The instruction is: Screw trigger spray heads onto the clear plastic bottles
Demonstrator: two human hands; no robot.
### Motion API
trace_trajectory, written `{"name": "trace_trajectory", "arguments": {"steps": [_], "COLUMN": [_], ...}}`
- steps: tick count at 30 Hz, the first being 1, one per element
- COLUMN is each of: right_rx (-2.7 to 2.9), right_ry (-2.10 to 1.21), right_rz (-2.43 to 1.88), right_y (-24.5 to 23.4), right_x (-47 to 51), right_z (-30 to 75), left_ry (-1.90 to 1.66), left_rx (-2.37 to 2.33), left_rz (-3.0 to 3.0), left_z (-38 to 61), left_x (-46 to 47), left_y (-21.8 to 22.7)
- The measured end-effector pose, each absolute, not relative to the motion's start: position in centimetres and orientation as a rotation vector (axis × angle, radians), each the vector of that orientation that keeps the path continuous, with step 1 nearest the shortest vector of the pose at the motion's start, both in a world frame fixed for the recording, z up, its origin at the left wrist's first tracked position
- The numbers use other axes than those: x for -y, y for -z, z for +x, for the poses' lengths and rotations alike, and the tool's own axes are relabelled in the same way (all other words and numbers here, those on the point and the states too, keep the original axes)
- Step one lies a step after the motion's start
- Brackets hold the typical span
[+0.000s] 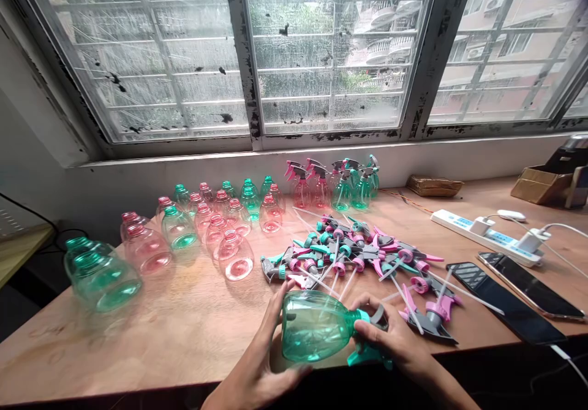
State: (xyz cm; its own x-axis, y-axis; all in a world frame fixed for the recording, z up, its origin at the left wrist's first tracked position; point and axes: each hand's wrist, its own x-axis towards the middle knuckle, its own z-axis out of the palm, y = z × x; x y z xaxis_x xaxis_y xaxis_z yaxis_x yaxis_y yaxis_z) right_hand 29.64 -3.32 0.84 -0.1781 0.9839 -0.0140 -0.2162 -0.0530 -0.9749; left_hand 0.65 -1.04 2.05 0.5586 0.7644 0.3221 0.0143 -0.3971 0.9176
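At lower centre, the translucent green spray bottle (315, 331) lies sideways, its base cupped by the left hand (261, 356), its neck and trigger sprayer (365, 356) gripped by the right hand (386, 330). Probably light, slick, slightly springy plastic; best held at neck and belly.

Bare-fingered grip (388, 334), bare forearms (436, 372)

Green bottle (315, 327), pink-and-teal spray heads (358, 265), brown table (197, 318)
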Motion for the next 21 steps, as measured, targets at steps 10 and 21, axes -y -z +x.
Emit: {"name": "trace_trajectory", "arguments": {"steps": [10,21], "right_rx": [1.161,1.125], "right_ry": [-1.445,-1.478], "right_rz": [-1.005,-0.975], "right_y": [-1.0,-1.0], "right_x": [3.4,3.3], "right_z": [29.6,29.7], "left_ry": [-0.943,-0.920], "left_rx": [-0.633,-0.649], "left_rz": [1.734,1.604], "left_z": [0.9,0.7], "left_x": [1.5,0.9], "left_y": [-2.2,-1.0]}}
